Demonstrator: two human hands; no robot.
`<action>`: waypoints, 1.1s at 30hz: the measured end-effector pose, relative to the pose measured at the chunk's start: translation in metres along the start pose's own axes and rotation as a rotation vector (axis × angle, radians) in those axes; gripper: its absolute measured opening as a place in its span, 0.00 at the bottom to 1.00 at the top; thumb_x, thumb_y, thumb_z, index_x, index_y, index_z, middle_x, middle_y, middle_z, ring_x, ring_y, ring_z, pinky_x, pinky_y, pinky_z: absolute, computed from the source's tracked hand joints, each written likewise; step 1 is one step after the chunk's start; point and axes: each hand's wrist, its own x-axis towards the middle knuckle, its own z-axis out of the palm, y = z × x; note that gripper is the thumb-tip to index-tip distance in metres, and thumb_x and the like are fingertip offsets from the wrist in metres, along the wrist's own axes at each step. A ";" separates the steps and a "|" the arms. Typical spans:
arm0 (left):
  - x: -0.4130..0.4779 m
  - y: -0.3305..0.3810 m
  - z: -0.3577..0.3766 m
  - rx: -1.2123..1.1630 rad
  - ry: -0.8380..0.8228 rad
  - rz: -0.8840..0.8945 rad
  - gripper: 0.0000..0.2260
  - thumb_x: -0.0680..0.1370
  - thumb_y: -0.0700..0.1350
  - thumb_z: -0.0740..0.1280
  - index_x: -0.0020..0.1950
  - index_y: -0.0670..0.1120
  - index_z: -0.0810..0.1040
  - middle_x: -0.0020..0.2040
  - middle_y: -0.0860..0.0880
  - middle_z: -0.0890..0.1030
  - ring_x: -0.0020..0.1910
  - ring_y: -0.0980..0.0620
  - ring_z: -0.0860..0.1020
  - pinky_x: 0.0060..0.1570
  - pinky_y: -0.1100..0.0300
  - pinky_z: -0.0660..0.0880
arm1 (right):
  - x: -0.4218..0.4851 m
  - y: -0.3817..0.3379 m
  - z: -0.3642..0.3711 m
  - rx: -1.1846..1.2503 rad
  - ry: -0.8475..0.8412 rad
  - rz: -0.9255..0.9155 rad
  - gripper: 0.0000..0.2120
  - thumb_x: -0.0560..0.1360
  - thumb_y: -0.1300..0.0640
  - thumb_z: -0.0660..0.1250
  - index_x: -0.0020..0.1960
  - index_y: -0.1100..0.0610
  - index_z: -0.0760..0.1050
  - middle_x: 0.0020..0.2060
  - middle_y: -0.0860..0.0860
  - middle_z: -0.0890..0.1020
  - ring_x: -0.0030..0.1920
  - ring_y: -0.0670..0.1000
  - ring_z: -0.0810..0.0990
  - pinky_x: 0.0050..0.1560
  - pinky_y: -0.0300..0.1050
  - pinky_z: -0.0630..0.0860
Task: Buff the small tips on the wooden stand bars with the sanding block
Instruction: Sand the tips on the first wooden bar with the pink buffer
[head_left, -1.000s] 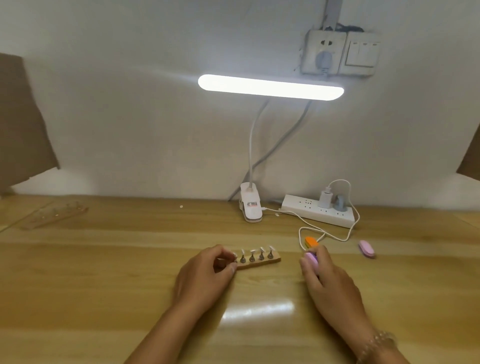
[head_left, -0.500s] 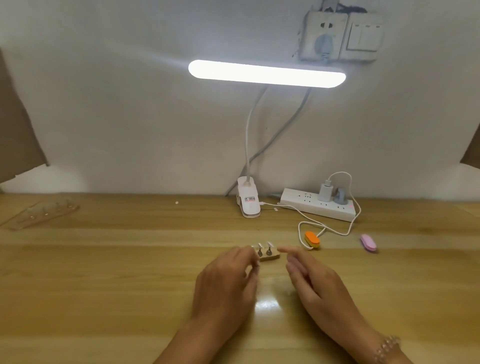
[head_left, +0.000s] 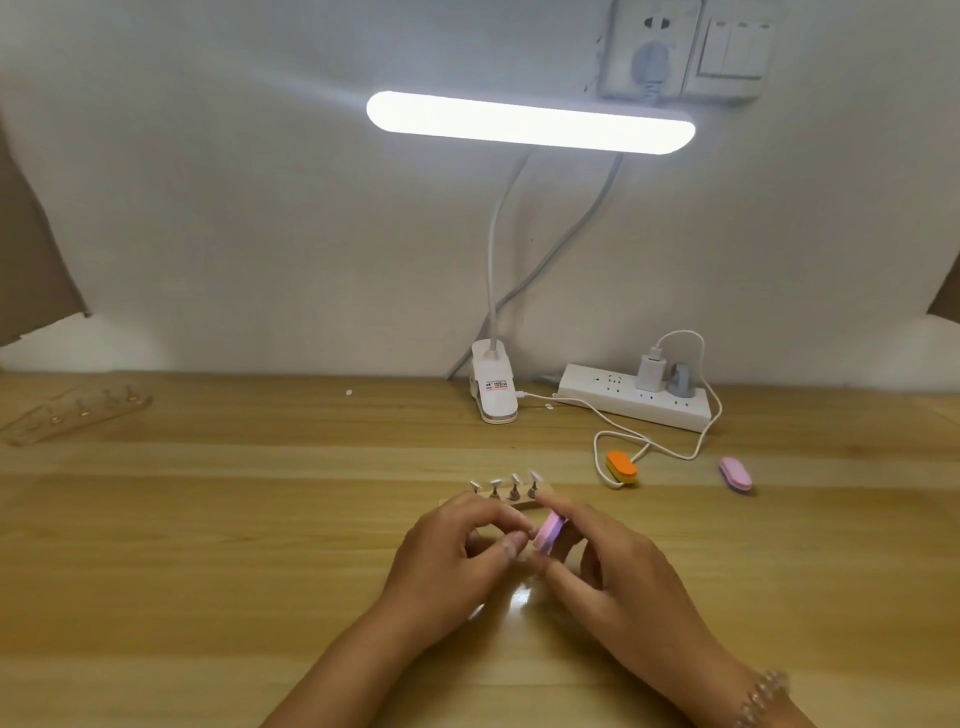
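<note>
A short wooden stand bar (head_left: 519, 502) lies on the table with several small white tips on metal pegs (head_left: 514, 486) standing in it. Just in front of the bar, my left hand (head_left: 452, 561) pinches a small tip piece (head_left: 530, 533) between thumb and forefinger; the piece is mostly hidden. My right hand (head_left: 608, 571) grips a pink oval sanding block (head_left: 549, 530) and holds its edge against that pinched piece. The hands cover the bar's near edge.
An orange sanding block (head_left: 622, 466) and a second pink block (head_left: 735, 474) lie to the right, near a looped white cable (head_left: 602, 415). A clip lamp base (head_left: 493, 387) and a power strip (head_left: 634, 397) sit by the wall. A clear stand (head_left: 78, 413) lies far left.
My left hand left the bar's end and drew back toward me, pinching a small piece. My right hand brought the pink block in against it. The camera view shifted.
</note>
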 end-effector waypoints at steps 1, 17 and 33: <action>0.000 0.000 0.000 0.001 -0.003 -0.004 0.11 0.76 0.43 0.72 0.44 0.61 0.84 0.42 0.65 0.78 0.28 0.62 0.72 0.36 0.66 0.67 | 0.000 0.000 0.000 -0.015 0.001 -0.007 0.23 0.75 0.44 0.69 0.68 0.33 0.68 0.48 0.35 0.75 0.38 0.42 0.77 0.39 0.37 0.72; 0.000 0.001 0.001 0.117 -0.031 0.004 0.10 0.77 0.48 0.71 0.43 0.65 0.80 0.44 0.64 0.79 0.35 0.62 0.74 0.40 0.61 0.72 | -0.001 -0.005 -0.001 -0.015 0.078 0.079 0.23 0.75 0.44 0.67 0.69 0.41 0.67 0.51 0.35 0.75 0.46 0.40 0.78 0.49 0.43 0.77; 0.001 0.000 0.001 0.162 -0.038 -0.004 0.07 0.77 0.51 0.70 0.46 0.65 0.81 0.45 0.64 0.81 0.41 0.60 0.77 0.42 0.61 0.74 | 0.000 -0.001 -0.001 0.010 0.211 0.165 0.16 0.71 0.48 0.74 0.57 0.44 0.76 0.46 0.37 0.80 0.48 0.41 0.79 0.46 0.49 0.79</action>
